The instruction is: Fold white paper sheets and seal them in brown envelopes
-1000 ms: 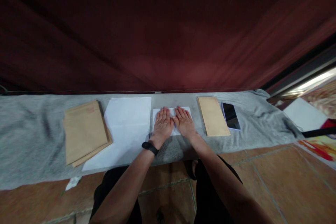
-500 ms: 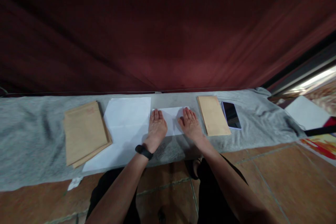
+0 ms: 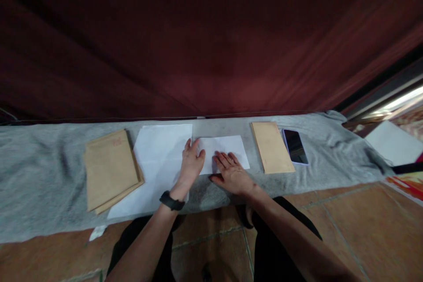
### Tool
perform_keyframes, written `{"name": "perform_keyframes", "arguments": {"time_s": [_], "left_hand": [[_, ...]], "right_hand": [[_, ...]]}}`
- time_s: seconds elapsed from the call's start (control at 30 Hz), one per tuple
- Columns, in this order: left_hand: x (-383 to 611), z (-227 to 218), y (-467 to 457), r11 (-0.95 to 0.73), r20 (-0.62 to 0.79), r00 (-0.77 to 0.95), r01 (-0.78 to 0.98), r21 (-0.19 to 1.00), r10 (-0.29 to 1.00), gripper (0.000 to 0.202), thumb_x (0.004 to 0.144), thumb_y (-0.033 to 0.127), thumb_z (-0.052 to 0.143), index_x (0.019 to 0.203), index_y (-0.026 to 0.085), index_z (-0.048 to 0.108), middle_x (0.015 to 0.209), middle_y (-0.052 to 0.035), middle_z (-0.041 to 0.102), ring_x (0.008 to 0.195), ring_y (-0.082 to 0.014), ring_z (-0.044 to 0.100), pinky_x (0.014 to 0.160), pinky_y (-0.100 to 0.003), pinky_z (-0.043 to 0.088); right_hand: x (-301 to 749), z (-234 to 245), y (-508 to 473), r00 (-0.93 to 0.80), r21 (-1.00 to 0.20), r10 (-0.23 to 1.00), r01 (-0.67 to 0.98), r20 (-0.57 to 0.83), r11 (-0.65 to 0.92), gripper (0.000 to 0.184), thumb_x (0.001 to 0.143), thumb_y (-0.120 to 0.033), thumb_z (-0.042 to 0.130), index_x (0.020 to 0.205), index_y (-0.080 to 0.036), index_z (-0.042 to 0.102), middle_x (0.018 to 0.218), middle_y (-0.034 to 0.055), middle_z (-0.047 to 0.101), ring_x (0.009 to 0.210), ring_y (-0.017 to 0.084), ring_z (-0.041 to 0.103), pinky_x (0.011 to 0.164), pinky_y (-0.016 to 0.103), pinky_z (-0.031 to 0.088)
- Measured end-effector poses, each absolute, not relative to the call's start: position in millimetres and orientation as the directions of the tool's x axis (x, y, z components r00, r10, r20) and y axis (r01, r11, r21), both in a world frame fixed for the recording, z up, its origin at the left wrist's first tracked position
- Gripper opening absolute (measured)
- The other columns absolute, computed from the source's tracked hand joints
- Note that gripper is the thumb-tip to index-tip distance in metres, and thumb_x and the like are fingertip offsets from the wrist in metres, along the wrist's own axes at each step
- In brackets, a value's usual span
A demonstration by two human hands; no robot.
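A folded sheet of white paper [image 3: 228,143] lies flat in front of me on the grey cloth. My left hand [image 3: 192,161] is at its left edge, fingers apart, thumb toward the paper. Flat on the paper's lower part rests my right hand [image 3: 231,174], its fingers spread. Left of the folded sheet is a stack of larger white paper [image 3: 158,154], partly under brown envelopes [image 3: 110,167]. To the right lies another pile of brown envelopes [image 3: 272,147].
A phone [image 3: 295,146] lies right of the envelope pile. Grey cloth [image 3: 333,154] covers the long narrow surface. Behind it hangs a dark red curtain [image 3: 211,53]. Brown floor tiles [image 3: 346,220] show below the front edge. A white sheet [image 3: 395,143] is at far right.
My right hand has slid left and toward me over the folded paper, uncovering its right end. My left hand has shifted slightly left to the paper's edge, and its fingers have spread.
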State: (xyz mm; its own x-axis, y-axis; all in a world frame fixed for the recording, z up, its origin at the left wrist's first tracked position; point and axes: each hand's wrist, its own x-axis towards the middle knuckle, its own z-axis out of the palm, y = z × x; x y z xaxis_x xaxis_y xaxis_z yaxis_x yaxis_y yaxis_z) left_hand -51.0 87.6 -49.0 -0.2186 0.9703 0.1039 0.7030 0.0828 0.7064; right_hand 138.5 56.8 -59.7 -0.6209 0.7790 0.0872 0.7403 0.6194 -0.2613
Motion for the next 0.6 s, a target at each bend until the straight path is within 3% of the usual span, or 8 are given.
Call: {"name": "perform_keyframes", "arguments": {"time_s": [0.13,0.23,0.4,0.5,0.6], "left_hand": [[-54,-51,87,0.084,0.09,-0.24,0.628,0.773,0.967,0.05,0.08,0.017,0.061,0.129,0.016,0.061,0.147,-0.018,0.048,0.115,-0.0302,0.063,0.104,-0.052,0.049],[-53,-48,85,0.064,0.096,-0.261,0.543,0.837,0.96,0.058,0.075,0.008,0.059,0.132,0.02,0.06,0.152,-0.0146,0.041,0.107,-0.0238,0.065,0.099,-0.045,0.054],[-49,-32,85,-0.004,0.11,-0.325,0.309,0.951,0.939,0.063,0.076,0.009,0.062,0.137,0.025,0.055,0.161,-0.0121,0.026,0.111,-0.0216,0.064,0.083,-0.033,0.06],[-47,-28,86,-0.091,0.154,-0.385,0.175,0.98,0.91,0.062,0.086,0.024,0.064,0.144,0.03,0.045,0.163,-0.0097,0.024,0.122,-0.0224,0.059,0.088,-0.033,0.059],[-44,-33,86,-0.013,0.039,-0.387,0.069,0.998,0.921,0.057,0.096,0.035,0.052,0.151,0.029,0.035,0.156,-0.0106,0.04,0.131,-0.0213,0.054,0.098,-0.035,0.055]], "right_hand": [[134,-56,55,-0.598,-0.261,0.796,0.756,0.095,0.6,0.07,0.094,-0.048,0.056,0.15,-0.009,0.042,0.158,0.0184,0.037,0.146,0.032,0.036,0.121,0.052,0.025],[131,-55,53,-0.589,-0.258,0.802,0.763,0.103,0.593,0.069,0.094,-0.045,0.057,0.15,-0.009,0.042,0.157,0.0171,0.04,0.143,0.032,0.04,0.12,0.051,0.027],[130,-48,56,-0.523,-0.297,0.842,0.79,0.133,0.537,0.052,0.099,-0.028,0.047,0.148,-0.01,0.045,0.153,0.0154,0.047,0.134,0.028,0.052,0.113,0.046,0.04],[137,-35,64,-0.403,-0.488,0.893,0.75,0.199,0.447,0.044,0.102,-0.027,0.039,0.142,-0.015,0.053,0.145,0.0131,0.056,0.127,0.026,0.058,0.108,0.042,0.046],[147,-22,75,-0.142,-0.826,0.961,0.49,0.239,0.278,0.039,0.102,-0.041,0.042,0.126,-0.02,0.065,0.125,0.0089,0.069,0.115,0.024,0.065,0.101,0.039,0.051]]}}
